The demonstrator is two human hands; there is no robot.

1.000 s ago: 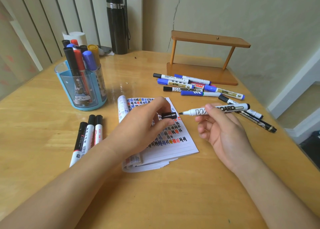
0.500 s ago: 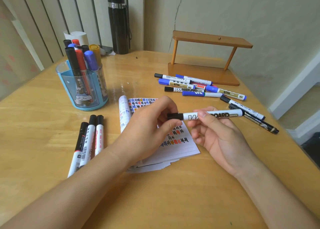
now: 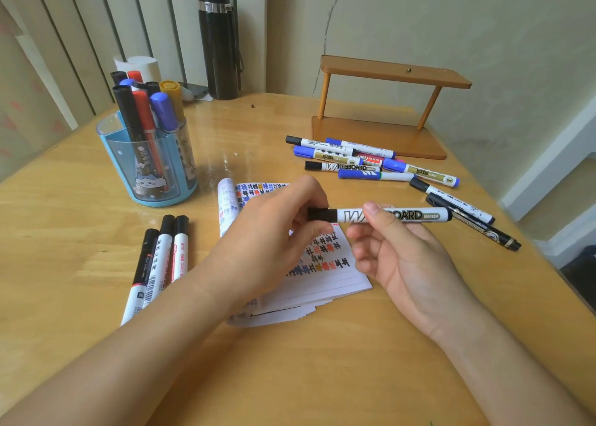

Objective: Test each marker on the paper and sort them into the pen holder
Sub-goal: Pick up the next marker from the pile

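I hold a black whiteboard marker [image 3: 409, 215] level above the notepad [image 3: 325, 264], which is covered in coloured test marks. My right hand [image 3: 396, 254] grips the barrel between thumb and fingers. My left hand [image 3: 274, 241] pinches the black cap [image 3: 321, 214], which sits on the marker's left end. The blue pen holder [image 3: 151, 164] stands at the left with several markers upright in it. A pile of loose markers [image 3: 371, 164] lies to the right of the notepad. Three markers [image 3: 158, 264] lie side by side left of my left arm.
A wooden two-tier stand [image 3: 380, 128] sits at the back right. A black flask [image 3: 217, 38] stands against the wall behind the holder, beside a white roll [image 3: 143, 64]. The table's right edge [image 3: 548, 264] drops to the floor.
A second ago the cap in my left hand was apart from the bare marker tip. The hands came together and the cap now sits on the marker.
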